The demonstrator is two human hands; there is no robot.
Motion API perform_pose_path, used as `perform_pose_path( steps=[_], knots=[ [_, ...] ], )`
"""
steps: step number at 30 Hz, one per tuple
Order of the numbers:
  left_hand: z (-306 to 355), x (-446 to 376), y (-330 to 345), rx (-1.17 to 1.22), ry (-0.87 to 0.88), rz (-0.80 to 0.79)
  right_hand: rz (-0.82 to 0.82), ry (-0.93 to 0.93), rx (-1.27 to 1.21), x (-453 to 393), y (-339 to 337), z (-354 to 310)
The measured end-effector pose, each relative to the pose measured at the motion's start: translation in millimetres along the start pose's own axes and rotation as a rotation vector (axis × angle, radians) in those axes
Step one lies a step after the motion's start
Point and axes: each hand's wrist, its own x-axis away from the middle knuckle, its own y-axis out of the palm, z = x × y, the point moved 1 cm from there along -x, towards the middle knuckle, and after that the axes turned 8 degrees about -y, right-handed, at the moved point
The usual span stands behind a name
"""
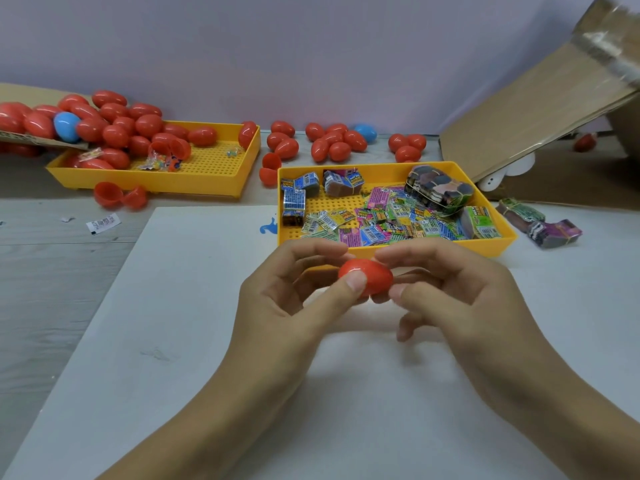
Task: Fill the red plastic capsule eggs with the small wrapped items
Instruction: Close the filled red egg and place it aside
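Both hands hold one red capsule egg (366,280) over the white sheet (194,341), just in front of the near yellow tray (498,245). Left hand (287,299): thumb pressed on the egg's near left face, fingers curled over its top. Right hand (457,292): fingertips pinching the egg's right end from above and below. Egg appears closed; no seam gap visible.

Just beyond the grip, the near tray holds small wrapped items (384,220): a loose heap of flat printed packets, too many and too overlapped to count, plus about four blue banded stacks at its left and one large dark bundle (440,190) at its far right corner. Printing on the wrappers shows barcodes and bright lettering, not readable.

Right of the tray, two more banded bundles (540,225) lie on the table.

Far left of the grip, a second yellow tray (207,183) carries a spill of red eggs from a cardboard flap, one blue egg (66,127) among them, and a few clear bags of coloured bits (161,159). Count of red eggs there uncertain, well over twenty.

Two open red halves (119,196) lie before that tray, two more (270,168) between the trays.

Beyond the grip along the wall: roughly a dozen loose red eggs (332,142) and a second blue egg (365,132).

Small barcode label (103,223) on the table to the left, text illegible. Cardboard box (540,109) leans at far right.
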Motion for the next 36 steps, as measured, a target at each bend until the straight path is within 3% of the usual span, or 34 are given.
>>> perform_pose_path(
  steps=[5,9,16,22,26,31,36],
  knots=[
    [2,0,1,0.021,0.058,-0.040,0.020,0.153,-0.046,-2,0,-3],
    [0,-1,2,0.060,0.068,-0.039,0.038,0.110,-0.049,-1,2,-4],
    [-2,0,1,0.041,-0.115,-0.079,0.021,0.079,-0.058,0,2,0],
    [2,-2,5,0.040,-0.207,0.001,-0.002,0.001,0.019,0,1,3],
    [0,-1,4,0.029,-0.152,-0.007,-0.025,-0.003,0.017,1,1,3],
    [-1,-1,1,-0.021,-0.052,-0.025,0.051,0.136,-0.070,-3,0,5],
    [-4,-3,-2,0.007,-0.060,-0.027,0.047,0.068,-0.047,-3,0,6]
  ],
)
